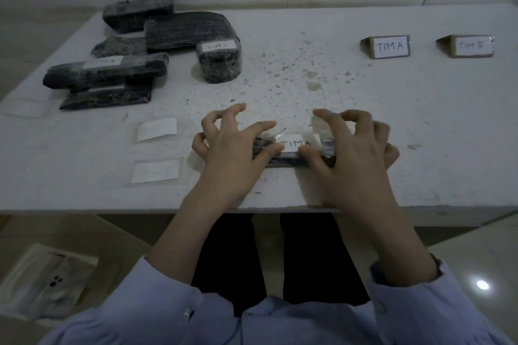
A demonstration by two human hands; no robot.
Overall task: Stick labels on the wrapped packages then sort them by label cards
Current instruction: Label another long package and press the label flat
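- One small package (290, 161), flat, dark and wrapped in glossy clear film, lies near the front edge of the pale, speckled worktop (364, 98), held between both hands.
- One white paper label (294, 143) on top of it reads "TIM A".
- The left hand (232, 148) pinches the package's left end between thumb and forefinger; its other fingers are curled up off it.
- The right hand (356, 148) presses its thumb on the label's right end, with its fingers curled over the package's right end.
- Six more dark wrapped packages (190, 32) sit clustered at the far left. Two show white labels: a blocky one (219, 64) and a long one (106, 71).
- Two folded cardboard label cards stand at the far right: "TIM A" (389, 47), and a second card (467, 46) whose writing is blurred.
- Two loose white rectangular slips (157, 129) lie left of the hands.
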